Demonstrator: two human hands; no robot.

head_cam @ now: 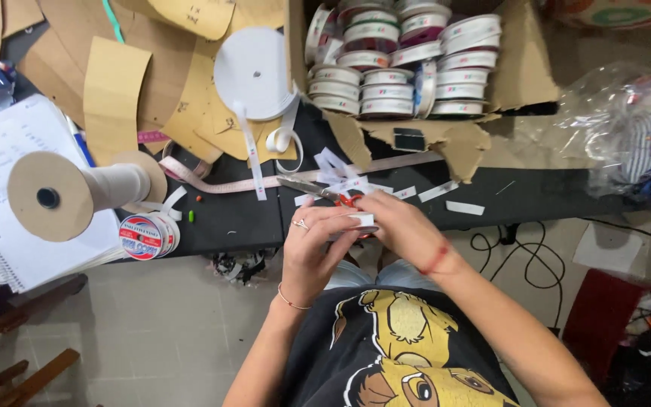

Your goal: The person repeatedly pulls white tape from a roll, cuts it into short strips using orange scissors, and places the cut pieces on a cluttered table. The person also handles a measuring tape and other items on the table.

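The left hand (314,241) pinches a short white ribbon strip (361,220); the right hand (401,226) grips red-handled scissors (325,192), blades pointing left across the black desk (235,218).

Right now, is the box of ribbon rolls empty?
No, the cardboard box is packed with many white ribbon rolls stacked in rows.

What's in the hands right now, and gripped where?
Right hand holds the scissors by their red handles. Left hand pinches a white ribbon piece at its end.
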